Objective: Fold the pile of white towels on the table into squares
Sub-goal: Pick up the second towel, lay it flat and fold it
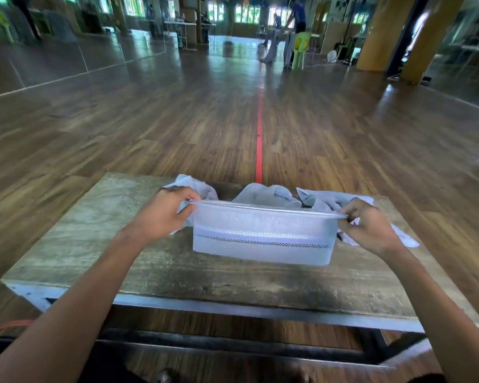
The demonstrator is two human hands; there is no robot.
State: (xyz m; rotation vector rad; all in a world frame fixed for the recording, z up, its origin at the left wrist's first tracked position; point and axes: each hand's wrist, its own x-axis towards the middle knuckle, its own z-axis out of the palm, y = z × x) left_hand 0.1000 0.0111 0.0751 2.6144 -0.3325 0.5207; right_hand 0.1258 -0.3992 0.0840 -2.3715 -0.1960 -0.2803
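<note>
A: Where was the towel [263,233]?

B: Stretched above the table [155,272], the left hand [161,214] at its 9 o'clock corner, the right hand [368,225] at 3 o'clock, fingers pinched shut on the doubled top edge.

A: The risk?

B: A layer could slip from either pinch, skewing the fold, or the hem might snag the loose pile [266,196] at 12 o'clock

Red floor line [259,139], green plastic chair [299,51], orange cable [3,327].
</note>
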